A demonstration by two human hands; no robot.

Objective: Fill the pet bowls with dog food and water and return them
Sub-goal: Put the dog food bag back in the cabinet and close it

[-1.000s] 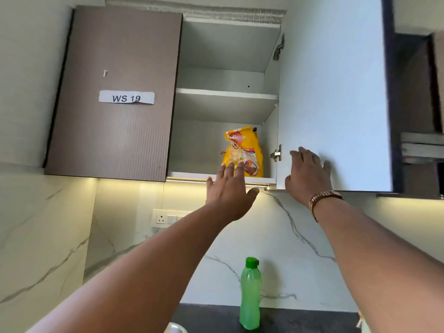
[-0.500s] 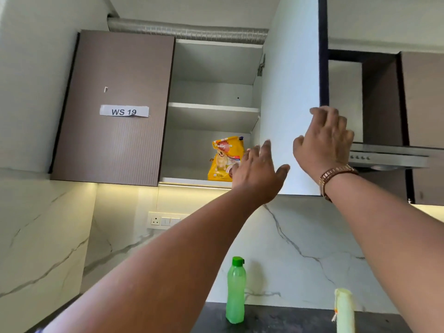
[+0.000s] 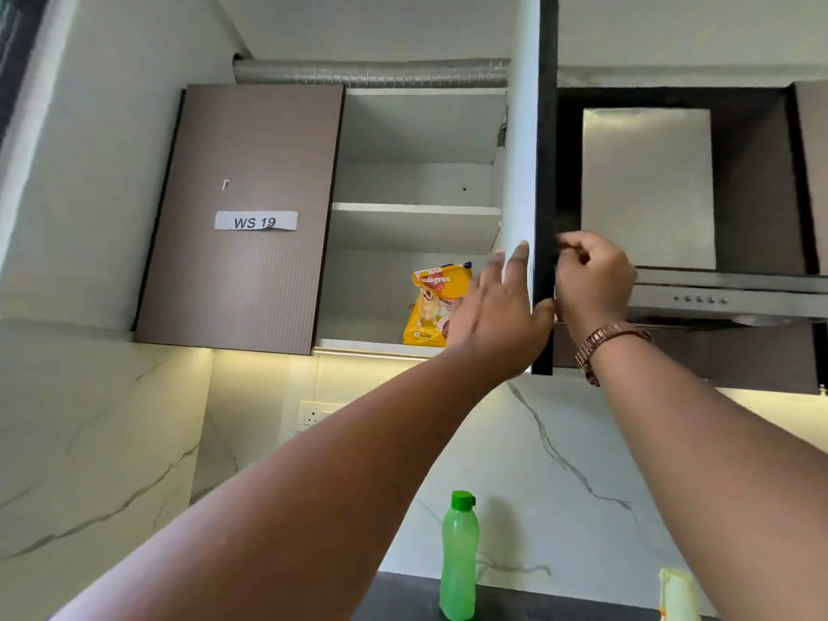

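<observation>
on lower shelf, dog food bag (image 3: 433, 307); left hand (image 3: 495, 322) spread before it.

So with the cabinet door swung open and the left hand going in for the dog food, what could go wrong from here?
1. The yellow dog food bag stands near the bottom shelf's front edge; the open left hand, reaching from below, could tip it off.
2. A falling bag might strike the green plastic bottle on the dark counter below.
3. The right hand grips the open white cabinet door by its edge; a slip could let the door swing.
</observation>
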